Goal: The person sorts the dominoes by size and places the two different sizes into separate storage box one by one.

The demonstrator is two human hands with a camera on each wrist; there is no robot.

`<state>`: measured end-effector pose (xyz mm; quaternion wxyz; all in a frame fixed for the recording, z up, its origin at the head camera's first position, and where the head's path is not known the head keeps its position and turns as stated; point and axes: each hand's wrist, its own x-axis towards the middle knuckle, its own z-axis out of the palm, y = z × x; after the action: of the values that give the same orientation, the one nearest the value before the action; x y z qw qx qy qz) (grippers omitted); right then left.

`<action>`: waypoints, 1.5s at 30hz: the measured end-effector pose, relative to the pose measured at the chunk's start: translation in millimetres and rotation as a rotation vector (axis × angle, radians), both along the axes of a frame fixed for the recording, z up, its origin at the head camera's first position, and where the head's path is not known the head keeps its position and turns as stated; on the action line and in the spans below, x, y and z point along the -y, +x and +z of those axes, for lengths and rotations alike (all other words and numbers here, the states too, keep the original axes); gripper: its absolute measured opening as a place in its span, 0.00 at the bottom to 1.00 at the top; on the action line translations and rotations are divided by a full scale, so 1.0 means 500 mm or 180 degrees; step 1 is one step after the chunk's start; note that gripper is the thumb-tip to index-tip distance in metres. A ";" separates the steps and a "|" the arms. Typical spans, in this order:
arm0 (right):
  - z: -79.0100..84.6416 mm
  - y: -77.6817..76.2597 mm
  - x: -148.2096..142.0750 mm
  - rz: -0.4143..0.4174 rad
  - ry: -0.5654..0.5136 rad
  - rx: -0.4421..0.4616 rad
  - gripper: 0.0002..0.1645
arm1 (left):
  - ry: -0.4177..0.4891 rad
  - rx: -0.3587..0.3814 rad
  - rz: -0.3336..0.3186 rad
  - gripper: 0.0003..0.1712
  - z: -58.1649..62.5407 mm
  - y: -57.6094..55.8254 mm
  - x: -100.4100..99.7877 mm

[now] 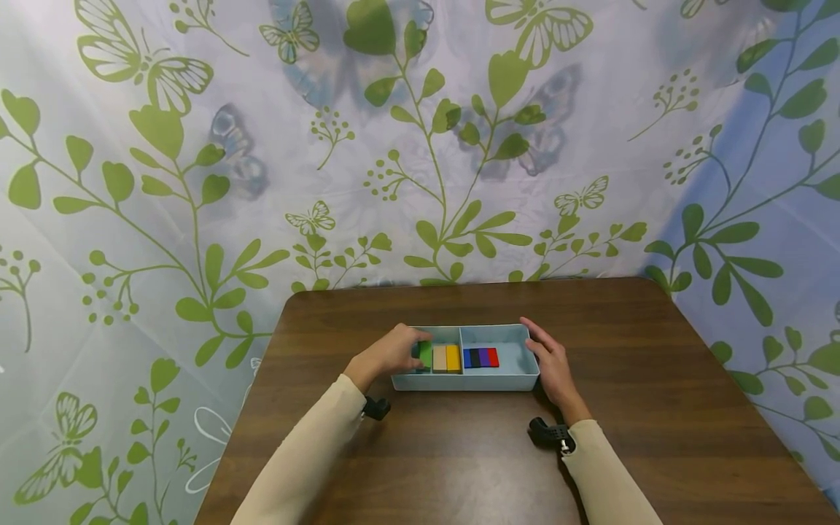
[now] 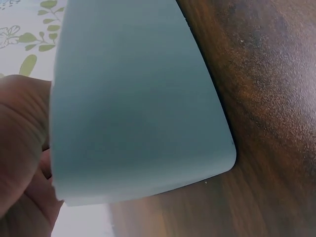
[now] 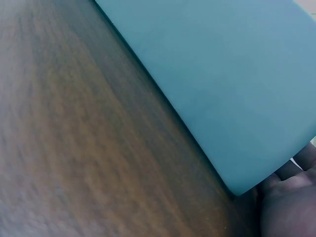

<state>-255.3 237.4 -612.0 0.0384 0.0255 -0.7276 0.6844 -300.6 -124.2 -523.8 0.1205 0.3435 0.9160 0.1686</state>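
A pale blue two-compartment tray (image 1: pixel 433 383) stands on the table. My left hand (image 1: pixel 391 351) reaches over its left end, fingers and thumb around a green block (image 1: pixel 426 355) in the left compartment. Beside that block stand a beige block (image 1: pixel 440 358) and a yellow block (image 1: pixel 453 358). The right compartment holds a short row of flat pieces, among them a blue one (image 1: pixel 467 358) and a red one (image 1: pixel 493 357). My right hand (image 1: pixel 555 370) holds the tray's right end, thumb over the rim. Both wrist views show mainly the tray's outer wall (image 2: pixel 138 98).
The brown wooden table (image 1: pixel 453 452) has rounded far corners. Behind it hangs a pale curtain (image 1: pixel 367 160) printed with green leaves and butterflies. A black wrist camera (image 1: pixel 377 408) sits under the left wrist, another camera (image 1: pixel 548 433) by the right.
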 end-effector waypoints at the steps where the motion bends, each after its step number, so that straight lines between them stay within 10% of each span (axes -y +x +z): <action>1: 0.000 0.000 0.001 0.0000 -0.0005 0.0007 0.30 | -0.0032 -0.0006 0.0004 0.32 -0.001 0.000 -0.001; 45: -0.005 -0.003 -0.001 0.0013 0.0030 -0.0009 0.30 | -0.0210 -0.0184 -0.0157 0.27 -0.009 -0.001 -0.025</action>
<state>-256.9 237.7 -614.3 0.0379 0.0282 -0.7307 0.6811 -301.3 -111.9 -528.6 0.1094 0.3665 0.9154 0.1253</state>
